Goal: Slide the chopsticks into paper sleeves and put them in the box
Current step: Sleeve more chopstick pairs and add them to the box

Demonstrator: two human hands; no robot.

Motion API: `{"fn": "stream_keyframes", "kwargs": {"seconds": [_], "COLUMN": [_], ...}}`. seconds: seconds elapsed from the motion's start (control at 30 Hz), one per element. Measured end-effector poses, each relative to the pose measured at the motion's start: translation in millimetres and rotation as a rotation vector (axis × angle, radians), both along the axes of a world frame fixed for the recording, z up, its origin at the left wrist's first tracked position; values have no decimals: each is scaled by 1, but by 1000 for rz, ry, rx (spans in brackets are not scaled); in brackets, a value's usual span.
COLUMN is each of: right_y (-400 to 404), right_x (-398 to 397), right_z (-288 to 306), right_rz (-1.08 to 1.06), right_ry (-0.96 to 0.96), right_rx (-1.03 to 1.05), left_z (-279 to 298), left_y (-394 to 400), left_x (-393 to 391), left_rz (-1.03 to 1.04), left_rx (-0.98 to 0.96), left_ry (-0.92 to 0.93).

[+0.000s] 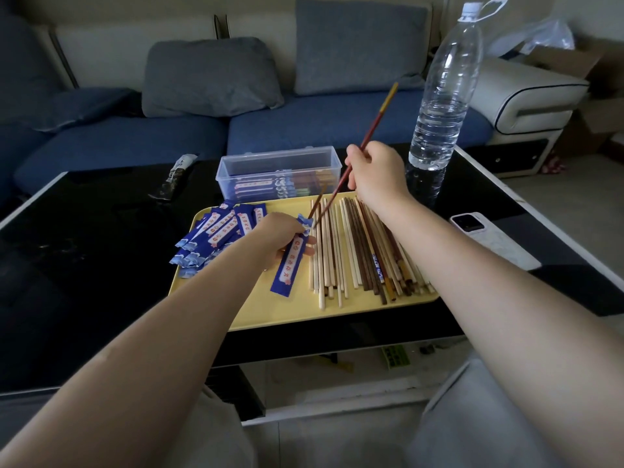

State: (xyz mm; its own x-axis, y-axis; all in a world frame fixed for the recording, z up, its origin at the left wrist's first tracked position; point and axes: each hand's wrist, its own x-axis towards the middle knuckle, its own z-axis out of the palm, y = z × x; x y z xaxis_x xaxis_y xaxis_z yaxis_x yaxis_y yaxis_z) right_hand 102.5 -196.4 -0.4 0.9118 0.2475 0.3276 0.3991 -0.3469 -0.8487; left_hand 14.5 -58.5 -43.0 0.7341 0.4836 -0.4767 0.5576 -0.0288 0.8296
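Note:
My left hand holds a blue paper sleeve over the yellow tray, its open end pointing up and away from me. My right hand grips a pair of dark red chopsticks with yellow tops, tilted, their tips right at the sleeve's mouth. A pile of empty blue sleeves lies on the tray's left part. Several loose wooden chopsticks lie on its right part. Behind the tray stands a clear plastic box with sleeved chopsticks inside.
A large water bottle stands right behind my right hand. A white phone lies right of the tray, and a dark wrapped object lies at the table's back left. The black table ends near a blue sofa.

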Motion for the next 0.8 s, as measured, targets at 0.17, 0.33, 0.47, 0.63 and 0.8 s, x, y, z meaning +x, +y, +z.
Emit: {"fn": "stream_keyframes", "kwargs": {"seconds": [0.17,0.33,0.47,0.63,0.8], "right_y": [1,-8,-10,-10,-9], "right_x": [7,16,16,13,5], "right_z": [-4,-4,-6,-3,-7], "right_rz": [-74,-164,-123,-123,-39], "right_ry": [82,122,221,264,256], "right_rx": [101,131,155,195,86], "left_z": [12,11,9,10,14], "left_y": [-7,-8,-7,-7,-11], "left_x": [-5,-9,-10,-9,-13], "left_rz": [-121,-100,-129,-139,-163], "left_rx": [33,-13,-1,41,2], "left_ry": [75,-4,-40,-3,-82]}}
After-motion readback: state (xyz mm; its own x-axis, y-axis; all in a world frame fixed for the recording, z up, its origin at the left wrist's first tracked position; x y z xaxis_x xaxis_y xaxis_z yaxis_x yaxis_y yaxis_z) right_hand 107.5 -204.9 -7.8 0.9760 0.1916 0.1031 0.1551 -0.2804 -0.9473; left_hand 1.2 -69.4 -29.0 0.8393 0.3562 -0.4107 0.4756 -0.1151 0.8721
